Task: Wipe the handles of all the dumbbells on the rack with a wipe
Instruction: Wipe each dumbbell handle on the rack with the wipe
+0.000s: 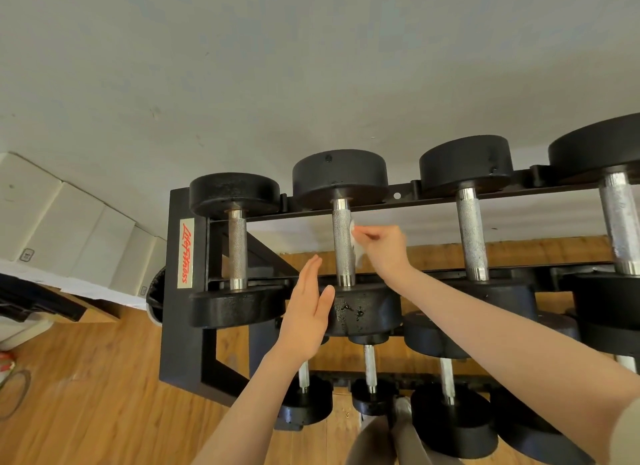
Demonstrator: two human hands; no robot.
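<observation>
Pinching the wipe point(356, 246) against the second handle point(343, 243) from the left on the top rack point(180, 326), right hand point(384, 250) works; left hand point(308, 312) hovers, fingers straight together. Most handles look unwiped, lower row included.

A pale label point(186, 253) on the left end post of the black dumbbell rack point(180, 326) carries the brand "LifeFitness" in red slanted script, running lengthwise along the post. Small marks on the white boxes point(26, 255) at the left are too small to read.
</observation>
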